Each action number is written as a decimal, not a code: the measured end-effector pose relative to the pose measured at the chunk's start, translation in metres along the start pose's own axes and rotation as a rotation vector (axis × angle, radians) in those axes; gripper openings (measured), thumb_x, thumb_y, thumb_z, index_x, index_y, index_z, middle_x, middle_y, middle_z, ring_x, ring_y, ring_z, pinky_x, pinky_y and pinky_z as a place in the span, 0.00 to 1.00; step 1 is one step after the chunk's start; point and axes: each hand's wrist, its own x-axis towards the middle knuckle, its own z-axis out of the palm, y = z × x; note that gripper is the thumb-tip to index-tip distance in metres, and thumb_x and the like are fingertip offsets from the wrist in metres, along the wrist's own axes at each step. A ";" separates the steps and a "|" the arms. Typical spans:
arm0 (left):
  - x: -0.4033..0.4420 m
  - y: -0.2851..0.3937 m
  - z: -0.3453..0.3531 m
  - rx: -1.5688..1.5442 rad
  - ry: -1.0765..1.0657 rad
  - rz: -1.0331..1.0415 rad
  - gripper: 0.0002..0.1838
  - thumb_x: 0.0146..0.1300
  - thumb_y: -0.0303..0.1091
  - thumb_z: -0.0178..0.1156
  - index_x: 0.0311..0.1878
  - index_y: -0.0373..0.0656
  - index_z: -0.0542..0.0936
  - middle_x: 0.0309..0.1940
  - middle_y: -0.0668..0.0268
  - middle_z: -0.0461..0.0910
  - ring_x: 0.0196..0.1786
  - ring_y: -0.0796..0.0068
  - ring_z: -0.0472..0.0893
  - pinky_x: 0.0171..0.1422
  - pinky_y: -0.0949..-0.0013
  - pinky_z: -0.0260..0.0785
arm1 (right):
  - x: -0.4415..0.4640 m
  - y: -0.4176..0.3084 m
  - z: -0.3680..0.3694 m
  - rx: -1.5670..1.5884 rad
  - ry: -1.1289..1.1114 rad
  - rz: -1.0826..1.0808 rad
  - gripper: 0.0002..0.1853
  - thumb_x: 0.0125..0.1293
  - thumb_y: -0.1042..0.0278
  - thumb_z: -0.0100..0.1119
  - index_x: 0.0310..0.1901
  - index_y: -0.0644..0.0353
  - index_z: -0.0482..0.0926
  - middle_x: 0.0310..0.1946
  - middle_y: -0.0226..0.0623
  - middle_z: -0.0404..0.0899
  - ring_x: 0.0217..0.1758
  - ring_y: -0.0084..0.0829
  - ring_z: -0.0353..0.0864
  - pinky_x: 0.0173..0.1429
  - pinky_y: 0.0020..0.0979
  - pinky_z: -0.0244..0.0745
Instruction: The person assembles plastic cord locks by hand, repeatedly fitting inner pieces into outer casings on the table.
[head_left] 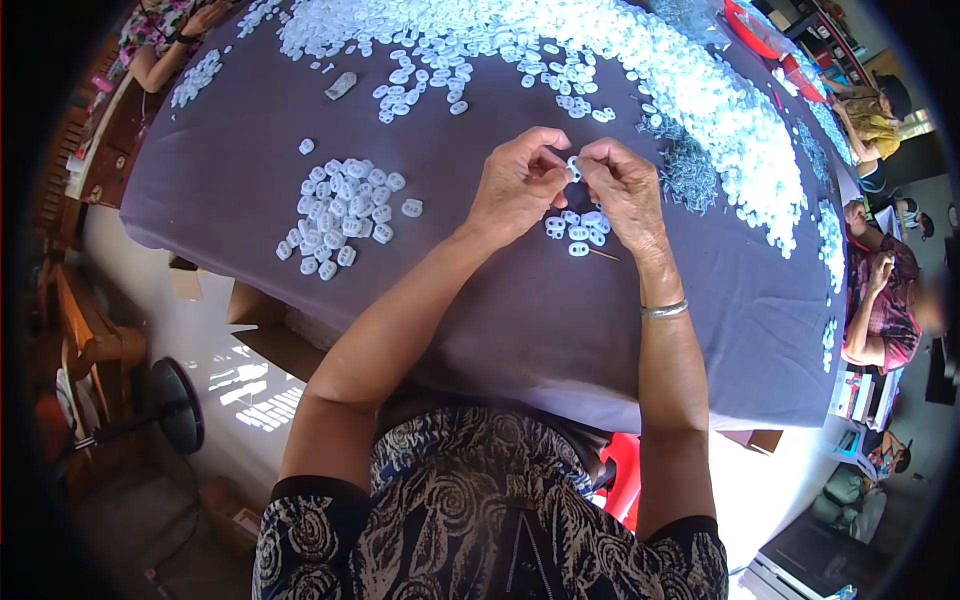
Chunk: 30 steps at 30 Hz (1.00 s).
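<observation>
My left hand [518,185] and my right hand [624,185] meet above the dark tablecloth. A small white plastic piece [574,169] with an oval outline is pinched between their fingertips. My fingers hide part of it, and any smaller part there cannot be made out. Just below the hands lies a small group of similar white pieces [578,234], with a thin brown stick [604,255] beside it. To the left of my left hand is a larger heap of white pieces [342,207] with dark slots. My right wrist wears a silver bangle [664,311].
A big mound of white pieces [740,130] spreads along the table's far and right sides. Small metallic parts [688,172] are heaped right of my right hand. A grey lump [341,86] lies farther left. Other people sit around the table [480,340]; red basins [752,30] stand far right.
</observation>
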 end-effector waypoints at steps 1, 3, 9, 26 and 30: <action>0.000 0.001 0.000 0.003 -0.002 -0.005 0.15 0.60 0.22 0.60 0.51 0.40 0.75 0.30 0.67 0.79 0.25 0.84 0.78 0.23 0.82 0.65 | 0.000 0.001 0.000 -0.020 -0.001 -0.014 0.02 0.61 0.75 0.61 0.32 0.63 0.78 0.21 0.21 0.71 0.25 0.11 0.66 0.28 0.19 0.64; 0.000 0.001 0.000 0.001 -0.003 -0.006 0.15 0.61 0.23 0.60 0.51 0.41 0.75 0.30 0.67 0.79 0.25 0.84 0.78 0.23 0.81 0.65 | 0.001 -0.001 -0.001 -0.022 -0.007 0.008 0.02 0.60 0.75 0.61 0.32 0.63 0.78 0.21 0.21 0.71 0.25 0.11 0.66 0.28 0.20 0.65; 0.000 0.001 0.000 -0.010 -0.008 -0.013 0.14 0.61 0.23 0.60 0.51 0.40 0.75 0.31 0.67 0.79 0.25 0.84 0.77 0.24 0.81 0.65 | 0.000 -0.004 -0.001 -0.098 0.006 -0.067 0.04 0.58 0.76 0.64 0.32 0.63 0.78 0.21 0.25 0.76 0.24 0.12 0.71 0.29 0.20 0.69; 0.004 -0.007 -0.003 -0.043 0.011 0.065 0.14 0.59 0.20 0.60 0.49 0.41 0.77 0.32 0.69 0.80 0.32 0.85 0.76 0.33 0.80 0.68 | -0.004 -0.015 0.002 -0.353 -0.042 -0.253 0.20 0.52 0.80 0.66 0.49 0.62 0.76 0.35 0.35 0.79 0.26 0.21 0.76 0.32 0.25 0.75; 0.006 -0.010 -0.004 -0.060 0.035 0.065 0.13 0.59 0.20 0.61 0.47 0.40 0.78 0.31 0.69 0.80 0.32 0.85 0.75 0.36 0.79 0.68 | -0.004 -0.016 0.003 -0.349 -0.035 -0.292 0.19 0.53 0.80 0.66 0.48 0.62 0.77 0.33 0.34 0.78 0.26 0.23 0.75 0.32 0.26 0.74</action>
